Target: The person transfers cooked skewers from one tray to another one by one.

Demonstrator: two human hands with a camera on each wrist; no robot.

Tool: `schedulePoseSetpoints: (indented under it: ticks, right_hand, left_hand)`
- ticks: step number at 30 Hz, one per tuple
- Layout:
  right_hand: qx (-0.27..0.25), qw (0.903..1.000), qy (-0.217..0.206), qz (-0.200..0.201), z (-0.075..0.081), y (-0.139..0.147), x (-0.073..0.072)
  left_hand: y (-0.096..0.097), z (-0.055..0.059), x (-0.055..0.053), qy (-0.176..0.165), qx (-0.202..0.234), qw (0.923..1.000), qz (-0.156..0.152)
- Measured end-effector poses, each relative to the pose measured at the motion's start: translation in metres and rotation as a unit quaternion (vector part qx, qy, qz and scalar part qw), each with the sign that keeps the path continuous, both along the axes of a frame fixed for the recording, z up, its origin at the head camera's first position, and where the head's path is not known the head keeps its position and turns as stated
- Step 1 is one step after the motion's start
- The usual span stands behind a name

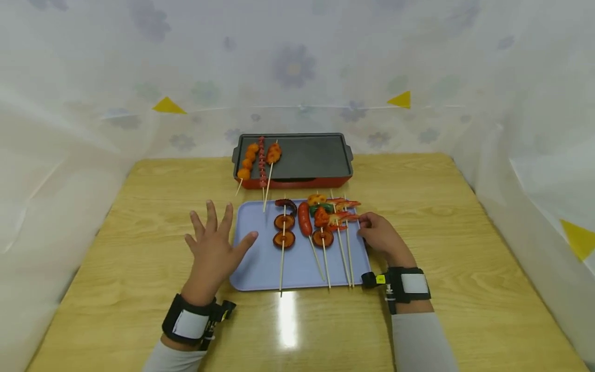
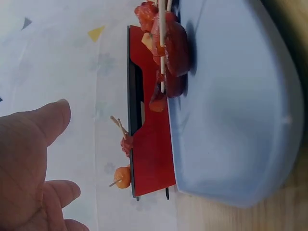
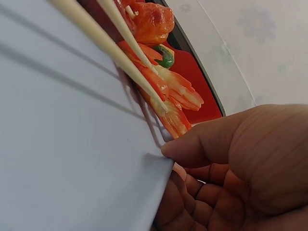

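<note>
1. Pinching the right edge of the pale blue tray [image 1: 255, 271], the right hand [image 1: 382, 236] has its thumb on top and its other fingers curled beneath, just beside the shrimp skewers [image 1: 343, 219].
2. Of the two hands, the left [image 1: 211, 258] is spread wide with straight fingers, beside the tray's left edge; whether it touches is unclear.
3. The tray stands on the worktop [image 1: 474, 237], in front of the red-and-black grill [image 1: 309, 155].
4. Left to right, it carries a mushroom skewer [image 1: 284, 239], a sausage skewer [image 1: 304, 219], a mixed skewer [image 1: 322, 219] and the shrimp.
5. Three skewers lie on the grill's left side, sticks overhanging its front.
</note>
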State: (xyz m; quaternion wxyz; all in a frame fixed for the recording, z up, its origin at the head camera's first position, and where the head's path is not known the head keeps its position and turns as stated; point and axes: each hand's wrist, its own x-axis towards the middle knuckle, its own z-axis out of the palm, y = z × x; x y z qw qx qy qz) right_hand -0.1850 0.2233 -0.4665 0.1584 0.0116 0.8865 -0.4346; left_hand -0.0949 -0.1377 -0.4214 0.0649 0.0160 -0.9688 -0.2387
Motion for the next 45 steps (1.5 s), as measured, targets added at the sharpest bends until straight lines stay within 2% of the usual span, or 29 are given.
schedulePoseSetpoints:
  ticks: [5,9,13,17,19,23,27,32,36,39,41,45]
  right_hand:
    - [-0.001,1.0,0.004,-0.002,0.001,0.003,-0.002]
    - [0.0,1.0,0.006,-0.003,0.0,0.004,-0.003]
    - [-0.001,1.0,0.001,-0.004,-0.001,0.002,-0.003]
    - [-0.01,0.9999,0.002,-0.004,-0.002,0.002,-0.002]
    - [-0.011,0.9999,0.005,-0.004,-0.002,0.002,-0.001]
    - [-0.008,0.9999,0.007,-0.004,-0.003,0.004,0.0]
    - [-0.005,1.0,0.003,-0.001,-0.002,0.004,-0.001]
    - [-0.009,1.0,-0.001,-0.001,-0.002,0.003,-0.002]
    - [-0.002,1.0,-0.004,-0.001,-0.003,0.004,-0.003]
    - [-0.002,1.0,-0.003,0.001,-0.004,0.005,-0.004]
    - [-0.005,1.0,-0.003,0.002,-0.003,0.004,-0.004]
    - [-0.012,0.9999,-0.002,0.003,-0.001,0.002,-0.004]
  left_hand:
    - [0.003,-0.002,-0.004,0.016,-0.022,0.9996,0.006]
    - [0.004,-0.004,-0.006,0.08,0.005,0.9968,-0.005]
    - [0.007,-0.004,-0.011,0.16,0.048,0.9853,-0.033]
    - [0.012,-0.003,-0.02,0.204,0.076,0.9734,-0.072]
    - [0.016,-0.003,-0.026,0.217,0.092,0.9663,-0.104]
    - [0.027,-0.005,-0.032,0.224,0.105,0.9535,-0.172]
    - [0.038,-0.007,-0.035,0.224,0.069,0.9493,-0.21]
    - [0.046,-0.01,-0.044,0.242,0.025,0.9454,-0.217]
    - [0.048,-0.011,-0.053,0.242,0.022,0.9414,-0.233]
    - [0.046,-0.007,-0.06,0.245,0.021,0.9387,-0.242]
    - [0.044,-0.004,-0.063,0.243,0.016,0.9402,-0.239]
    - [0.04,0.004,-0.068,0.226,-0.004,0.9501,-0.214]
